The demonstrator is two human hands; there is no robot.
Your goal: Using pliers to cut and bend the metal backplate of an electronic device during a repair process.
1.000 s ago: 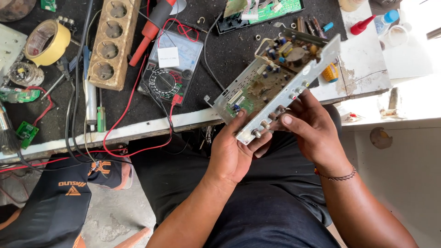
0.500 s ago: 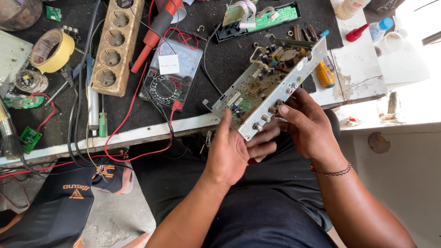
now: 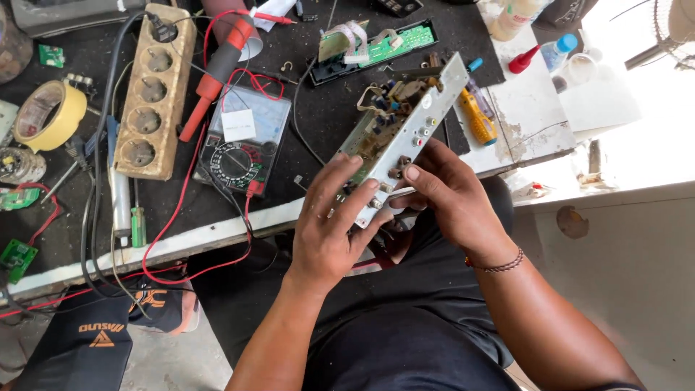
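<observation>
A long circuit board with a white metal panel (image 3: 405, 130) is held tilted over the front edge of the dark workbench (image 3: 318, 116). My left hand (image 3: 333, 224) grips its lower end from the left, fingers spread over the component side. My right hand (image 3: 449, 192) holds the lower panel edge, thumb pressed near the small knobs and jacks on the white strip. A beaded bracelet circles my right wrist.
On the bench lie a multimeter (image 3: 242, 141) with red leads, a wooden power strip (image 3: 152, 90), a yellow tape roll (image 3: 47, 116), a green board (image 3: 380, 47), a yellow-handled screwdriver (image 3: 478, 119) and small green boards at the left edge. A white cabinet stands at right.
Both hands have turned the board more upright and drawn it closer. My left fingers now spread over its face instead of cupping it from below.
</observation>
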